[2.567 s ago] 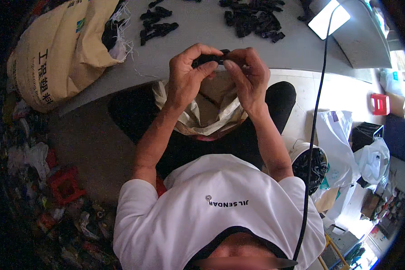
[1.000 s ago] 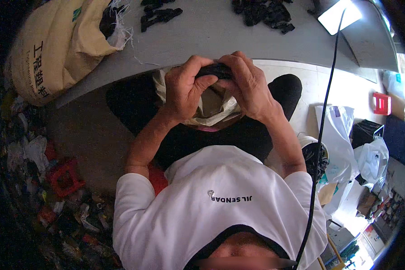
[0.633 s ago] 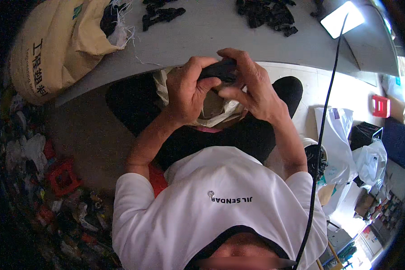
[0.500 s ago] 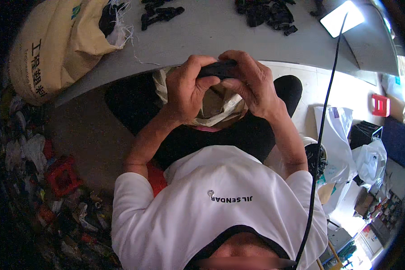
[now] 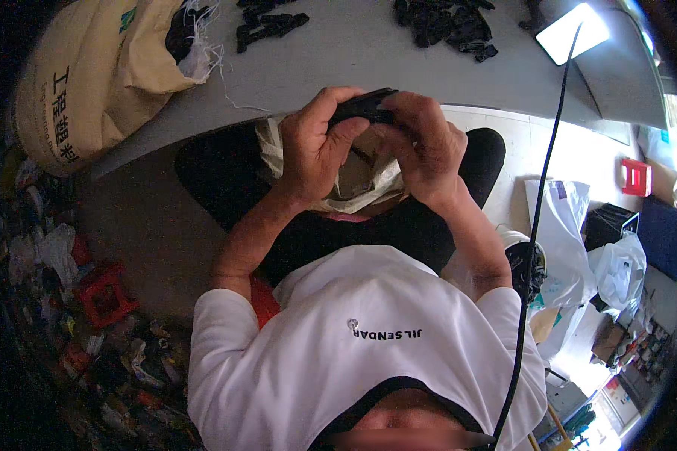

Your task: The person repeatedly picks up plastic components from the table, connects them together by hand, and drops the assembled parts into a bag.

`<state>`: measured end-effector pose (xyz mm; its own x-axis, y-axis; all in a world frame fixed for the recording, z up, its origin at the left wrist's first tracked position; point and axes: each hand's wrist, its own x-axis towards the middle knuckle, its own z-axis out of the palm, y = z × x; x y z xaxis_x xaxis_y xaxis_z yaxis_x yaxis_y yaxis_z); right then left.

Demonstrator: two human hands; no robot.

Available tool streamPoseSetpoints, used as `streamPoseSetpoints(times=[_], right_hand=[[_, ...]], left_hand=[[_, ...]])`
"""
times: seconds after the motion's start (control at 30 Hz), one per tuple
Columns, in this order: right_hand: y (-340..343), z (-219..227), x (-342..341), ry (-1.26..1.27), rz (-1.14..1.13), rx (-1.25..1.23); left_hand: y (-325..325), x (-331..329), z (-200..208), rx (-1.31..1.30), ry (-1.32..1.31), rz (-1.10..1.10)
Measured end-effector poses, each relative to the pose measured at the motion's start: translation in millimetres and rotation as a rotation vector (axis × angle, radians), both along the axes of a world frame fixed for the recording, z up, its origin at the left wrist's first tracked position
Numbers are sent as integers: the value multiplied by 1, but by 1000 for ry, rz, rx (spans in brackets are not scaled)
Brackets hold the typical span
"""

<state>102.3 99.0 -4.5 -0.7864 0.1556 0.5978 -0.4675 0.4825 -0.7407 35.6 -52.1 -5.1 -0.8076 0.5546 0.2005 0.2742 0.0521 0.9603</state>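
Note:
My left hand (image 5: 308,150) is closed round a long dark piece, a black plastic part (image 5: 359,107), held just off the near edge of the grey table (image 5: 293,75). The curled fingers of my right hand (image 5: 430,146), a little smeared by motion, press at the part's right end and hide it. Below the hands, between my knees, an open beige sack (image 5: 368,197) shows its rim and inside. Several similar black parts lie on the table in two piles, a smaller left pile (image 5: 274,24) and a larger right pile (image 5: 451,28).
A large tan sack (image 5: 90,83) with frayed white threads leans at the table's left. A lit white panel (image 5: 572,34) and a hanging black cable (image 5: 538,210) are on the right. Red plastic crate (image 5: 105,289) and scattered scraps lie lower left; a bucket (image 5: 530,263) stands by my right arm.
My right hand has shifted slightly right and down at the part's end, its fingers changing position. The black part has tilted a little, its right end up. My left hand keeps its hold.

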Motion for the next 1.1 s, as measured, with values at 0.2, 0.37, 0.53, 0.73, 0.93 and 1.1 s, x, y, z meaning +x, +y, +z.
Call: streamPoseSetpoints(times=[0.2, 0.37, 0.53, 0.73, 0.93, 1.1], right_hand=[[18, 3, -3, 17, 110, 101], [18, -2, -2, 141, 81, 216], [12, 1, 3, -71, -12, 28], [23, 5, 0, -178, 215, 117], [25, -3, -3, -20, 227, 198], [26, -10, -7, 102, 239, 228]], left_hand=[[-5, -3, 10, -41, -326, -172], [1, -2, 5, 81, -237, -193], [-1, 1, 11, -156, 350, -40], [-5, 3, 12, -112, 349, -70], [-3, 4, 9, -74, 373, -100], [-3, 5, 8, -69, 357, -103]])
